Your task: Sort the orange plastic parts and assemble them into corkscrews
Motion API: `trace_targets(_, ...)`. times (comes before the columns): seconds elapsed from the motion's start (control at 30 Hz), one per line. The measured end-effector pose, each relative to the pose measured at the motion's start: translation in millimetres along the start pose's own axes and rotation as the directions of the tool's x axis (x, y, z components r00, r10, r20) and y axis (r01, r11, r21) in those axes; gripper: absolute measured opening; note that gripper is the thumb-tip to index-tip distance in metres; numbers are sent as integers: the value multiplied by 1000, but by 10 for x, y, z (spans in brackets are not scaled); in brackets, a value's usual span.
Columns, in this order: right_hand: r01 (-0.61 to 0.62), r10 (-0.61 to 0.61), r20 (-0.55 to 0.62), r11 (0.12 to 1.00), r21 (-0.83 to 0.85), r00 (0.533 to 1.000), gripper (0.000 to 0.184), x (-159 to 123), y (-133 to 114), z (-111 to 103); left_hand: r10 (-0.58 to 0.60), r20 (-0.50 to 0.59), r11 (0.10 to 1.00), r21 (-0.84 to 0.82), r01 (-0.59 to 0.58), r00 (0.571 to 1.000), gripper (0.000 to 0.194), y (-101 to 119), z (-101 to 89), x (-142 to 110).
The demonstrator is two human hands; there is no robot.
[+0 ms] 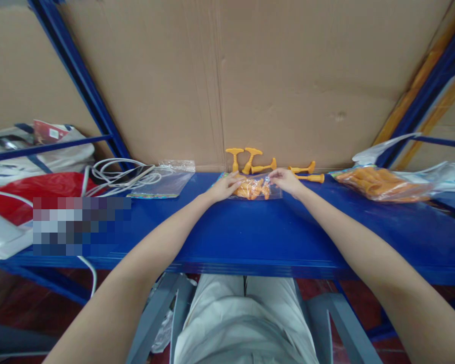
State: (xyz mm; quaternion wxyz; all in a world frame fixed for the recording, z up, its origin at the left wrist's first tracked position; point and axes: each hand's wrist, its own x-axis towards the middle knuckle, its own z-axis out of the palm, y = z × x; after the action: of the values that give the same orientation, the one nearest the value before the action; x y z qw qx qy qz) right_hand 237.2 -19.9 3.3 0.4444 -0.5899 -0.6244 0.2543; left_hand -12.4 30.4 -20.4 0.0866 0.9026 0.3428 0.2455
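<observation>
A clear plastic bag [276, 193] with small orange plastic pieces [252, 188] inside lies on the blue shelf top in front of me. My left hand [226, 187] rests over its left part, fingers stretched out and lying flat. At the bag's right end, my right hand [286, 181] has thumb and fingers pinched together on the plastic. Just behind the bag are several yellow-orange T-handled plastic pieces, two leaning on the cardboard, such as this T-handled piece [253, 157]. Another yellow-orange piece [311, 178] lies beside my right hand.
A larger bag of orange parts [379, 183] sits at the right. To the left are a flat clear bag [174, 179], a coiled white cable [117, 172], a red bag [53, 187] and a white device [3, 235]. Cardboard [288, 76] walls the back between blue posts.
</observation>
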Motion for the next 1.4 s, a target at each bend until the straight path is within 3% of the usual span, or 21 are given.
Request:
trace_targets(0.1,-116,124,92,989,-90,988,14,-19,-16,-24,-7,-1,1000,-28,7,1000,59,-40,17,12)
trace_targets(0.2,-173,183,184,983,-66,966,17,-75,-51,-11,-7,4,999,-37,7,1000,56,-53,19,9)
trace_targets(0.3,-244,214,238,964,103,947,12,-103,-76,-2,3,-19,999,-48,-4,1000,49,-35,14,-2)
trace_targets(0.43,-347,265,276,883,317,924,14,-95,-105,5,-63,-131,994,-100,50,989,39,9,13,3)
trace_targets(0.6,-420,322,276,772,477,906,25,-125,-177,107,-99,-243,984,-166,59,965,30,54,0,32)
trace_targets(0.7,-399,274,298,735,548,914,26,-163,-193,195,-79,-291,979,-203,19,953,27,76,-12,40)
trace_targets(0.77,-373,218,331,760,532,918,25,-178,-181,233,-64,-305,974,-226,-7,950,25,89,-17,42)
trace_targets(0.9,-211,140,301,953,218,943,28,-169,-139,221,-57,-299,966,-256,-22,953,24,101,-25,39)
trace_targets(1.0,-119,107,263,993,27,959,30,-134,-136,138,-106,-286,969,-246,34,952,29,83,-35,31)
trace_targets(1.13,-238,196,251,959,151,948,36,-81,-183,-31,-222,-244,965,-197,175,944,32,2,-51,8)
trace_targets(1.27,-264,143,438,937,229,888,49,-90,-223,-134,-230,-165,970,-115,213,959,30,-87,-57,-14)
trace_targets(1.4,-90,22,423,986,141,906,18,-156,-233,-98,-197,-131,980,-30,195,972,29,-104,-70,-18)
